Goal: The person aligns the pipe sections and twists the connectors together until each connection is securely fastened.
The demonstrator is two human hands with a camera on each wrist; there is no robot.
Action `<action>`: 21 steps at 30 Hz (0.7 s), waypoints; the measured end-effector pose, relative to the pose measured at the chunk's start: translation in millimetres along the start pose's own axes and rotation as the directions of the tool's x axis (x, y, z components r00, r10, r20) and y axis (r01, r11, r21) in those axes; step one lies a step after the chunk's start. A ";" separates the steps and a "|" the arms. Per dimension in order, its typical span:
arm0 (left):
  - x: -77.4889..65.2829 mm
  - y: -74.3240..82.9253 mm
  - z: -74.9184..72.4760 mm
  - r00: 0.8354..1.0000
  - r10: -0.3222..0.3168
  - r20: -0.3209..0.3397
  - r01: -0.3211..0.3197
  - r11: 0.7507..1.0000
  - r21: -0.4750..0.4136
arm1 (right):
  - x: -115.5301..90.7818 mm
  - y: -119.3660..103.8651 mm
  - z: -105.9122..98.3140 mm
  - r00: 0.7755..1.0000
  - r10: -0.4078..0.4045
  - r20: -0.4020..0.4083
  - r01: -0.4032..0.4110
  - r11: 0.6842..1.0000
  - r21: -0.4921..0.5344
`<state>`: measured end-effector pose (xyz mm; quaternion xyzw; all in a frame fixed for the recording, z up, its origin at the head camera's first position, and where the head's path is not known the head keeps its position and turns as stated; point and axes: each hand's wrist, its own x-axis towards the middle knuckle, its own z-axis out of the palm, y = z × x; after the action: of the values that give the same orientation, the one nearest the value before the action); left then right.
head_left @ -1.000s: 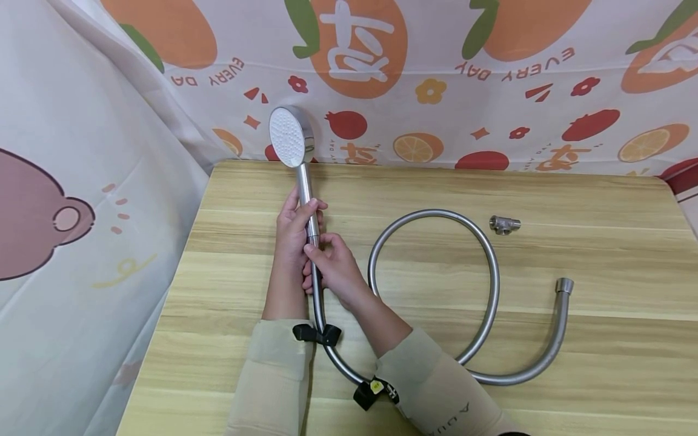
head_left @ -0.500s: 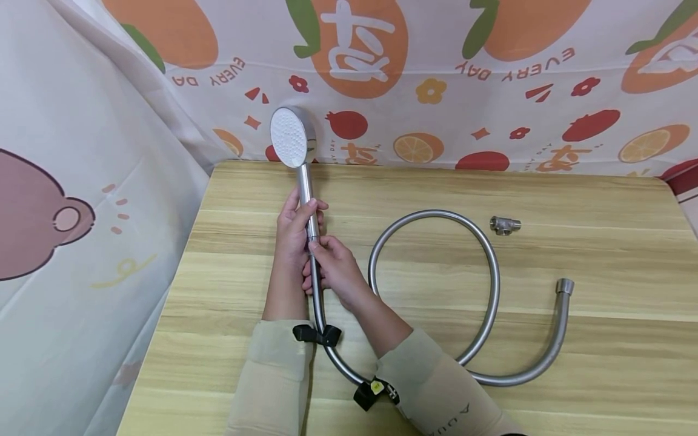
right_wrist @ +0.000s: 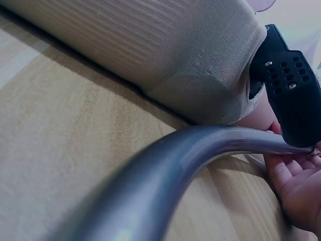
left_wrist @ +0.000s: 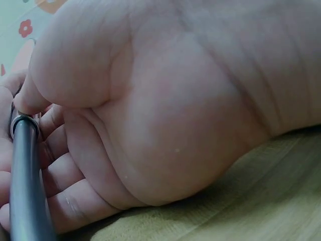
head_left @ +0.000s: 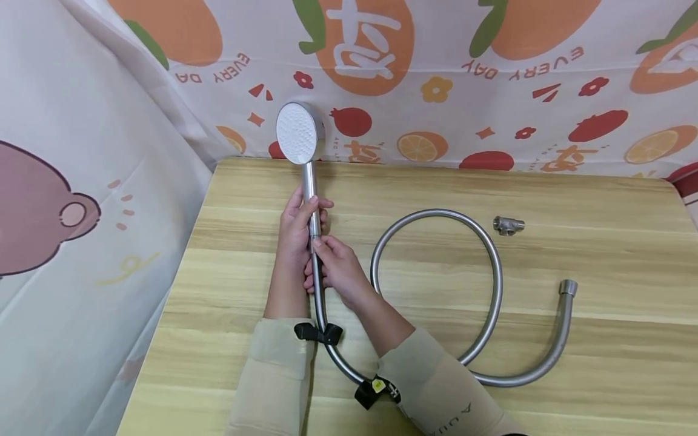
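Observation:
A chrome hand shower (head_left: 299, 134) tilts up at the table's far left, its white nozzle face toward the camera. My left hand (head_left: 294, 233) grips its handle, thumb laid across the front. Just below, my right hand (head_left: 340, 269) pinches the top end of the silver shower hose (head_left: 319, 303), right at the joint with the handle. In the left wrist view the hose (left_wrist: 27, 175) runs up to a ring-shaped collar beside the fingers. Close in the right wrist view, the hose (right_wrist: 165, 170) bends toward the hands. The joint itself is partly hidden by the fingers.
The hose loops in a circle on the wooden table (head_left: 616, 351), its free end with a metal nut (head_left: 568, 287) at the right. A small metal tee fitting (head_left: 509, 226) lies toward the back right. A fruit-print cloth (head_left: 469, 121) hangs behind the table's back edge.
The right thumb has shifted up and across the hose at the joint. The shower head has turned slightly and appears a little farther right, as the whole view has shifted slightly too.

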<state>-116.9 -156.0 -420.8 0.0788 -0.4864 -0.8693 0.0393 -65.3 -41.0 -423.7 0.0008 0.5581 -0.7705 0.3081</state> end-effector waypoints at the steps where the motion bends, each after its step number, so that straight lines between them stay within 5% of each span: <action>1: -0.7 -0.5 1.4 1.000 -0.002 -0.008 0.002 1.000 0.008 | -1.6 -0.1 -0.5 1.000 0.000 -0.007 0.000 1.000 0.000; 5: -1.4 -1.1 7.6 0.995 -0.001 -0.098 0.013 0.993 0.119 | -6.2 -1.5 -2.9 0.999 -0.025 -0.038 0.022 0.998 -0.063; 8: -2.6 1.1 11.3 0.985 -0.010 -0.171 0.051 0.970 0.239 | -10.5 -3.4 -4.4 0.996 -0.071 -0.052 0.055 0.966 -0.251; 10: -5.6 4.5 13.5 0.981 -0.019 -0.193 0.073 0.958 0.279 | -16.0 -8.1 -4.8 0.994 -0.104 -0.032 0.079 0.892 -0.445; 13: -10.8 10.3 16.6 0.979 -0.012 -0.202 0.073 0.952 0.298 | -27.2 -20.7 -6.8 0.986 -0.159 0.043 0.141 0.680 -0.719; 16: -14.5 14.4 19.3 0.983 0.018 -0.183 0.041 0.950 0.310 | -42.6 -38.2 -11.5 0.975 -0.195 0.105 0.190 0.498 -0.846; 18: -16.3 14.7 18.9 0.984 0.034 -0.174 0.030 0.937 0.349 | -54.6 -46.8 -17.8 0.970 -0.210 0.125 0.209 0.444 -0.871; 21: -20.8 11.7 13.1 0.984 0.046 -0.170 0.030 0.906 0.423 | -75.5 -52.7 -33.6 0.961 -0.247 0.122 0.224 0.444 -0.868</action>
<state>-98.8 -148.1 -402.0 0.1600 -0.6583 -0.7324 0.0677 -40.7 33.6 -365.0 -0.2247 0.8697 -0.4134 0.1490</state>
